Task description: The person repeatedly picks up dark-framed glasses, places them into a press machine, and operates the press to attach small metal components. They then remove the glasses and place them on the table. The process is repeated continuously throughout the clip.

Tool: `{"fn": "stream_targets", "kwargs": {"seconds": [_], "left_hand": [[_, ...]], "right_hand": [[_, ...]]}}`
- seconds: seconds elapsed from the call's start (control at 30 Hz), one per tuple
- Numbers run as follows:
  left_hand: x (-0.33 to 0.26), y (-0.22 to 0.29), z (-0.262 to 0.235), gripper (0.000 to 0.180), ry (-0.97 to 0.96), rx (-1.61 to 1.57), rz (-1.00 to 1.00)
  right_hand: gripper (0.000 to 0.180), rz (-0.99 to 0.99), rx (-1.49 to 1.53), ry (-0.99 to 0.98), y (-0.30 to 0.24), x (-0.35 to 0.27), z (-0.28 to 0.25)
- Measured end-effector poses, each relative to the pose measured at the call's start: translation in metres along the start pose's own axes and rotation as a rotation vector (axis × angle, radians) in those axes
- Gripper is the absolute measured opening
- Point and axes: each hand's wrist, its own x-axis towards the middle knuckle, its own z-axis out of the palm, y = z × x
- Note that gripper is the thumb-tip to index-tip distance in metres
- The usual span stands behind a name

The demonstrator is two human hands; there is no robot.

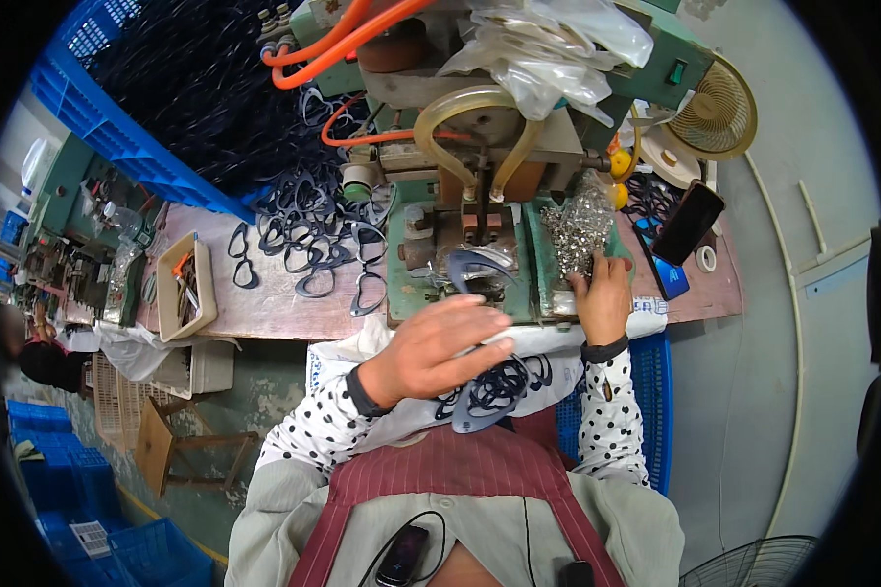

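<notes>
My left hand (439, 350) is in front of the bench machine, its fingers closed around a dark blue eyeglass frame. One rim of that eyeglass frame (478, 266) shows beyond the fingers, close to the machine's metal fixture (480, 230); the hand hides the middle. On the right, my right hand (605, 301) has its fingertips bent into a heap of small shiny metal parts (578, 235) in a green tray. What it pinches is too small to make out. More dark eyeglass frames (494, 393) lie on the white cloth over my lap, partly covered by my left hand.
Loose eyeglass frames (313, 249) cover the bench left of the machine. A blue crate (147, 147) holds a dark mass behind them. A cream tray (186, 289) with tools stands at left. Two phones (690, 225), a tape roll (706, 258) and orange hoses (347, 39) are also nearby.
</notes>
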Motion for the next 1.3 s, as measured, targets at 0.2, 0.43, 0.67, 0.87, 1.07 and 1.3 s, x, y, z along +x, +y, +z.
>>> {"fn": "stream_targets", "kwargs": {"seconds": [0.2, 0.43, 0.67, 0.87, 1.07, 1.3], "left_hand": [[0.006, -0.003, 0.012, 0.031, -0.026, -0.014, -0.039], [0.005, 0.0, 0.01, 0.036, -0.006, 0.021, -0.059], [0.006, 0.002, 0.012, 0.033, 0.042, 0.036, -0.084], [0.0, -0.002, 0.012, 0.033, -0.003, 0.024, -0.04], [-0.041, -0.053, -0.024, 0.022, 0.107, 0.284, 0.0], [-0.083, -0.194, -0.054, 0.032, -0.334, 0.864, -0.405]], "right_hand": [[0.01, -0.033, 0.318, 0.046, 0.009, 0.021, 0.009], [0.01, 0.112, 0.304, 0.157, 0.017, 0.022, 0.006], [0.01, 0.046, 0.184, 0.229, 0.015, 0.017, 0.015], [0.008, 0.025, 0.177, 0.285, 0.008, 0.012, 0.017], [0.009, 0.055, 0.216, 0.237, 0.009, 0.009, 0.016], [0.013, 0.13, 0.288, 0.24, 0.011, 0.011, 0.021]]}}
